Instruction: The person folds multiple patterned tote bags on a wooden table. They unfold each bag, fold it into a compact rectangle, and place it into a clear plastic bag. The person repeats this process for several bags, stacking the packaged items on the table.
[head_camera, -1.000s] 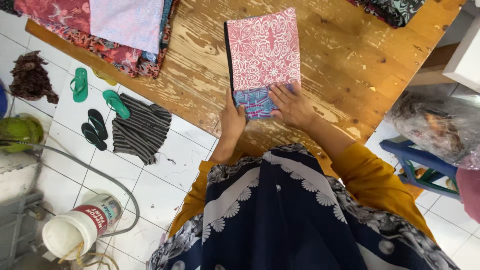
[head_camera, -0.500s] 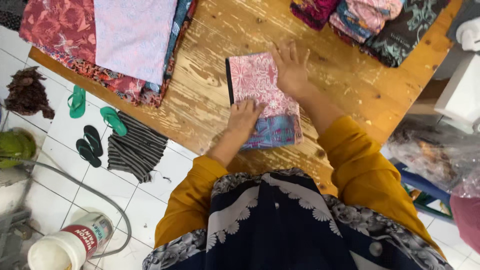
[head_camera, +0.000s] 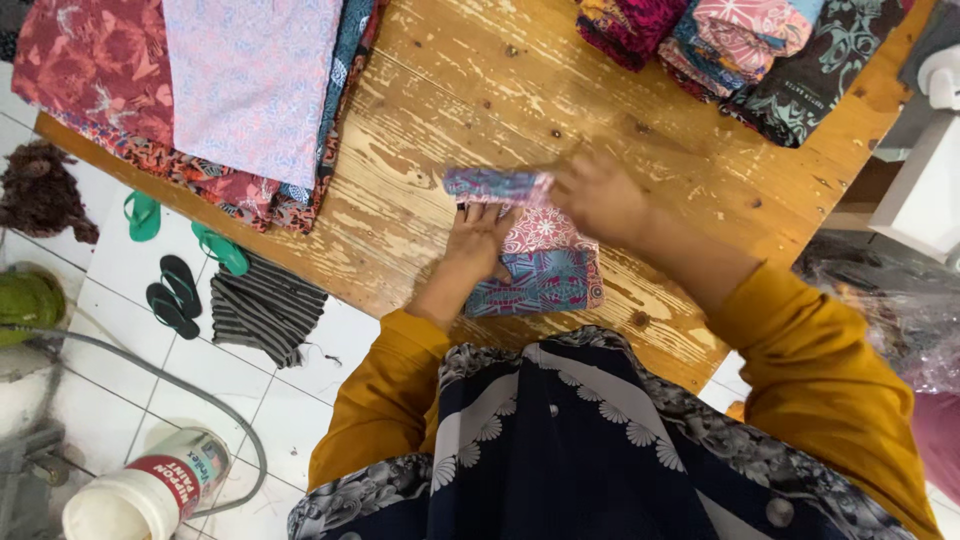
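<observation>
A pink and blue patterned cloth (head_camera: 540, 268) lies folded on the wooden table (head_camera: 470, 110) in front of me. My left hand (head_camera: 478, 245) presses flat on its near left part. My right hand (head_camera: 598, 195), blurred by motion, grips the cloth's far edge and holds that edge folded over toward the left, above the rest of the cloth. Both arms wear mustard yellow sleeves.
A pile of flat cloths (head_camera: 200, 95) hangs over the table's left edge. Folded cloths (head_camera: 740, 50) are stacked at the far right. On the tiled floor lie green sandals (head_camera: 145, 215), black sandals (head_camera: 172, 295), a striped rag (head_camera: 265, 308), a hose and a paint bucket (head_camera: 140, 495).
The cloth lay open lengthwise a second ago with both hands at its near end. My right hand moved to the far edge and has folded it back over the cloth.
</observation>
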